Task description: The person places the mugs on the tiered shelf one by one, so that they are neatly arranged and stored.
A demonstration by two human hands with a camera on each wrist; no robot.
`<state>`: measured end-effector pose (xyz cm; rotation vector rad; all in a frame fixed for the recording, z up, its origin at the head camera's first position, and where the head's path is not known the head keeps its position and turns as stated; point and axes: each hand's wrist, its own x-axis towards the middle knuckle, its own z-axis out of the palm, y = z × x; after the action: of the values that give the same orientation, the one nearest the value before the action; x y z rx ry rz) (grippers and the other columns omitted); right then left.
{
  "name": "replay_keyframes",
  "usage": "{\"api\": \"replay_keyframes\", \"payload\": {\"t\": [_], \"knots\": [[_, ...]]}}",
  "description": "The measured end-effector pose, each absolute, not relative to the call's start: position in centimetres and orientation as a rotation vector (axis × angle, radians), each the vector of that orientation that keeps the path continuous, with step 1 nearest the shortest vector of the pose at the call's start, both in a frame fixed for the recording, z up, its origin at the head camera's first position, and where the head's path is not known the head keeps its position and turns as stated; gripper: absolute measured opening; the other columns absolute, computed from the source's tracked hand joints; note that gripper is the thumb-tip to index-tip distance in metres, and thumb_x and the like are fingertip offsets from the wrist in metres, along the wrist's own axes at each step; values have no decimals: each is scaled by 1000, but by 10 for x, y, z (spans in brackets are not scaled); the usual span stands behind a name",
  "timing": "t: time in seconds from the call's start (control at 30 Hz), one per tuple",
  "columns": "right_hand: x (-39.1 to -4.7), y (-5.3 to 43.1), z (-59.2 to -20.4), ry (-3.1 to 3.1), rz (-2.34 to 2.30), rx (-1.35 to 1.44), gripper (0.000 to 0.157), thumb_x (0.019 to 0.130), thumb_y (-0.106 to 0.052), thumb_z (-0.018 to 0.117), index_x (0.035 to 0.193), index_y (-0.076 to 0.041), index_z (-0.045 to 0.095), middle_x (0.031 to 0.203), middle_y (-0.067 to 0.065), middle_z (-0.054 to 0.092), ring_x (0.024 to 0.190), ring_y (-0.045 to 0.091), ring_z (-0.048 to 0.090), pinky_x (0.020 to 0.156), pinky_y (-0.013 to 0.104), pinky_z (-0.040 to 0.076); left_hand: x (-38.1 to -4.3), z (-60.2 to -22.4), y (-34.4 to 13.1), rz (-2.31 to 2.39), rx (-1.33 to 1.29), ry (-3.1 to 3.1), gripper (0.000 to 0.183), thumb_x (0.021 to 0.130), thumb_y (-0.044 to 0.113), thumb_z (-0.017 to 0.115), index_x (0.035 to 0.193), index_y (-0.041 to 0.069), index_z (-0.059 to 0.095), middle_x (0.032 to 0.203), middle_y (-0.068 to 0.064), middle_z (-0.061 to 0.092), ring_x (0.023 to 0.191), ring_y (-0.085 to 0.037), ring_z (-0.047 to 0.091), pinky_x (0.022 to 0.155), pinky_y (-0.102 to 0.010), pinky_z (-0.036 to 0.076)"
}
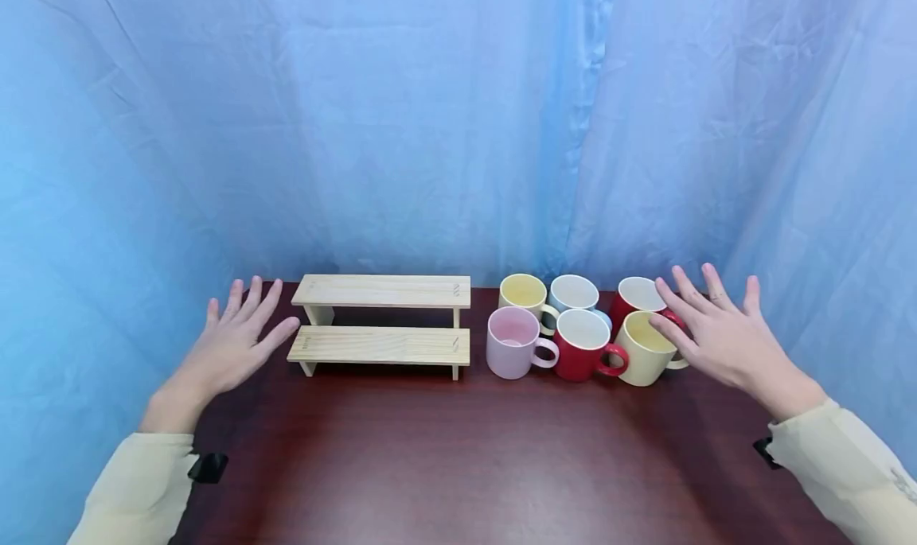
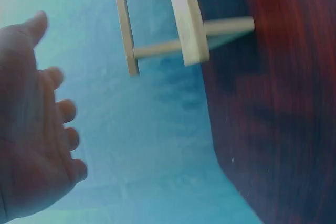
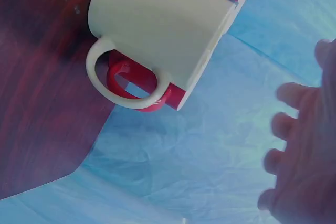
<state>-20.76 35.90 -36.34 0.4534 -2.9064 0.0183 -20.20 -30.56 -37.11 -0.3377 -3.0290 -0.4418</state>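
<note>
My left hand (image 1: 225, 350) is spread beside the left end of a two-tier wooden rack (image 1: 380, 344), fingers straight and holding nothing. On the other side, my right hand (image 1: 727, 338) spreads its fingers near the mugs, its thumb overlapping the front cream mug (image 1: 640, 360) in the head view. That mug's handle faces the hand in the right wrist view. In the front row also stand a pink mug (image 1: 507, 350) and a red mug (image 1: 576, 354). Behind them are a yellow mug (image 1: 516, 294), a light blue mug (image 1: 573, 292) and another red mug (image 1: 630, 302), partly hidden.
The dark reddish-brown table (image 1: 458, 449) extends in front of the rack and mugs. Blue curtain cloth (image 1: 430, 131) hangs behind the table and along both sides. Both mug rows stand close together to the right of the rack, handles pointing rightward.
</note>
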Motion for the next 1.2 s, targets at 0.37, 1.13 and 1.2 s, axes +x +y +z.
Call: {"api": "replay_keyframes", "payload": {"t": [0.37,1.13,1.2], "knots": [[-194,379,-406,-2847,748,368,109,90,-44,75,162,-29,-5,168,3,-15,152,38,-13,107,78,4,-205,-426,-288,-941,-267,-2940,88,103,53,50,163,14,-1,166,-23,-1,151,-46,-1,113,-71,11],[-188,423,-463,-2646,1750,331,48,108,-15,50,153,-7,37,127,-9,61,101,16,72,78,36,59,-224,-466,-288,-1785,16,-2740,67,105,25,58,156,0,23,143,-28,37,127,-41,50,90,-47,56],[-188,425,-464,-2640,1808,306,38,108,-16,50,146,-11,47,121,-6,67,97,20,73,77,36,60,-226,-466,-289,-1812,67,-2737,68,103,26,61,155,1,25,135,-26,43,119,-36,55,85,-42,58]]}}
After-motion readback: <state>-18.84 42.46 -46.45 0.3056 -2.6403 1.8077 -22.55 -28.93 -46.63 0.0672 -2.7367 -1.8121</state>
